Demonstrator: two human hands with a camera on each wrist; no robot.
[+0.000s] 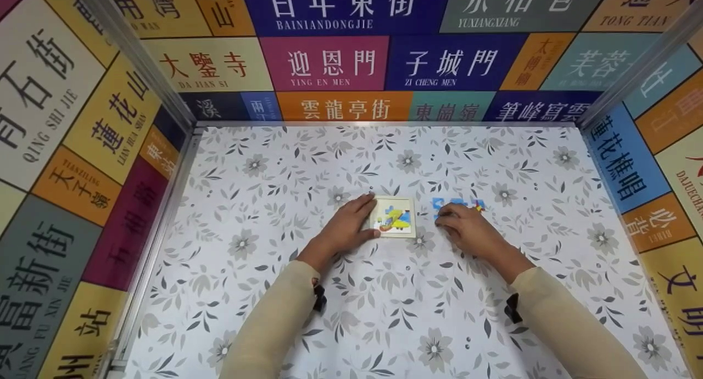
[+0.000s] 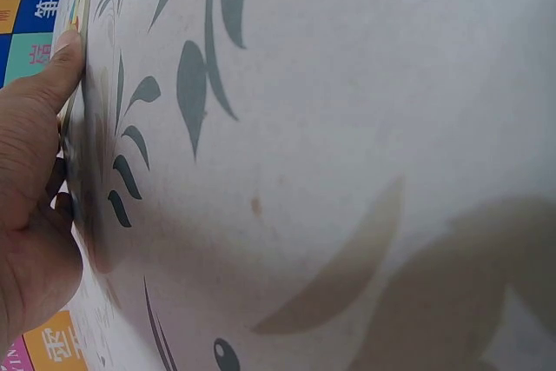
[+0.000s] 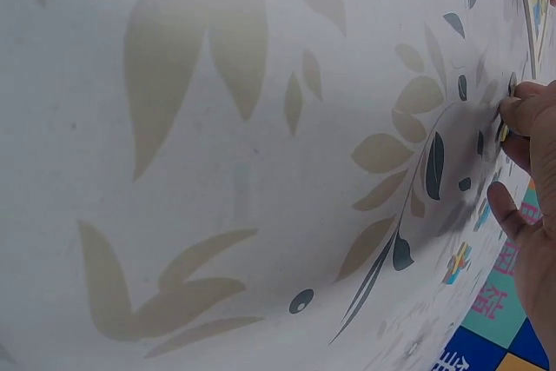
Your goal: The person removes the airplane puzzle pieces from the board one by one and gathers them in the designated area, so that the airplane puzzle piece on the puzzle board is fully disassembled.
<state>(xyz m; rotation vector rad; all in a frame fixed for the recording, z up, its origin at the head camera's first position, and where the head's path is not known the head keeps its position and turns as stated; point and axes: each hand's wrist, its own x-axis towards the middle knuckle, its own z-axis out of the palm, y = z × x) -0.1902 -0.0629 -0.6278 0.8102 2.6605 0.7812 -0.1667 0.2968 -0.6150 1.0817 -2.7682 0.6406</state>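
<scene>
A small square jigsaw tray (image 1: 414, 217) with a pale frame lies on the table, partly filled with a yellow, blue and red picture. My left hand (image 1: 351, 222) holds its left side, with the fingers at the upper left corner and the thumb at the lower one. In the left wrist view the left hand (image 2: 35, 206) shows at the left edge. To the right of the tray, my right hand (image 1: 472, 230) pinches a small puzzle piece (image 3: 504, 131) with some yellow on it, mostly hidden by the fingers. Loose blue puzzle pieces (image 1: 438, 202) lie just beyond these fingertips.
White paper with grey flowers and leaves covers the table (image 1: 307, 318). Coloured panels with Chinese lettering form a back wall (image 1: 324, 63) and side walls. Another loose piece (image 3: 456, 263), yellow, red and blue, lies below the right hand in the right wrist view.
</scene>
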